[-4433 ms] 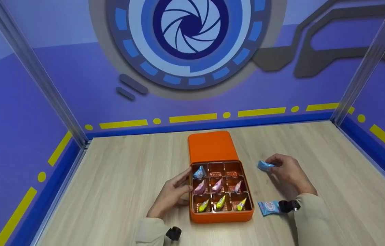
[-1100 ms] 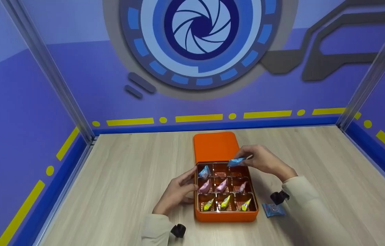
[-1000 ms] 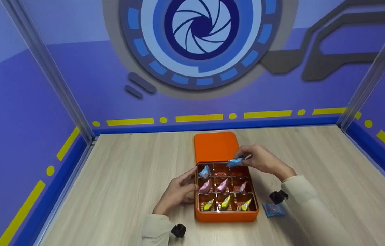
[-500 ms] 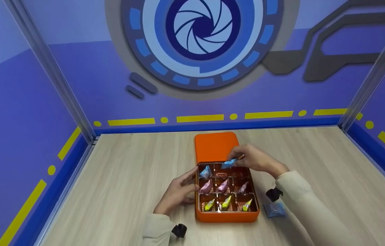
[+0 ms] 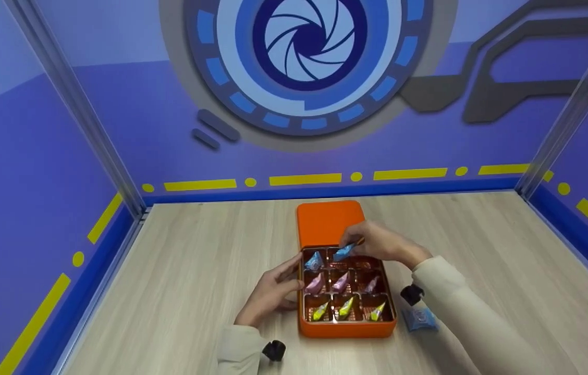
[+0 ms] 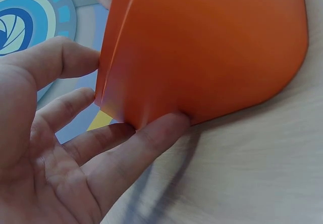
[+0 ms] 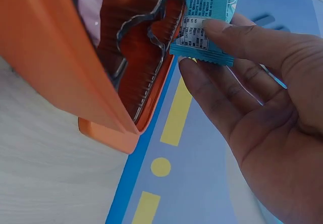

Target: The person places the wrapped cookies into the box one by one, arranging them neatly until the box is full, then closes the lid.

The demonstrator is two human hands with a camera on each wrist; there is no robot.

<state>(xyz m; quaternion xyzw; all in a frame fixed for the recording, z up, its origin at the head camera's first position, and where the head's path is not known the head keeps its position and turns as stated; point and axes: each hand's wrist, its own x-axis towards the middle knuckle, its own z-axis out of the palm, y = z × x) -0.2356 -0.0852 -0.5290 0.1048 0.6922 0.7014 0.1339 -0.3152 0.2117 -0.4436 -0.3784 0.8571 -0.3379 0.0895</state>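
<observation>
An orange box (image 5: 348,329) holds a brown tray divided into compartments. My right hand (image 5: 385,244) pinches a small blue candy packet (image 5: 343,252) between thumb and fingers, over the back middle compartment; printed text shows on this packet (image 7: 199,4) in the right wrist view. My left hand (image 5: 269,294) rests against the box's left side, its fingers spread; fingertips (image 6: 171,123) touch the orange wall in the left wrist view. Another blue candy (image 5: 314,260) sits in the back left compartment. Pink candies (image 5: 341,283) lie in the middle row, yellow candies (image 5: 346,308) in the front row.
Behind the box lies an orange lid (image 5: 328,223). One more blue packet (image 5: 421,319) is on the wooden table (image 5: 195,271), right of the box and near my right forearm. Patterned blue-purple walls (image 5: 210,166) enclose the back and sides.
Over 4.4 seconds my right hand has carried the blue packet left from beside the box. In the last second it has shifted further left and slightly down. My left hand stays at the box.
</observation>
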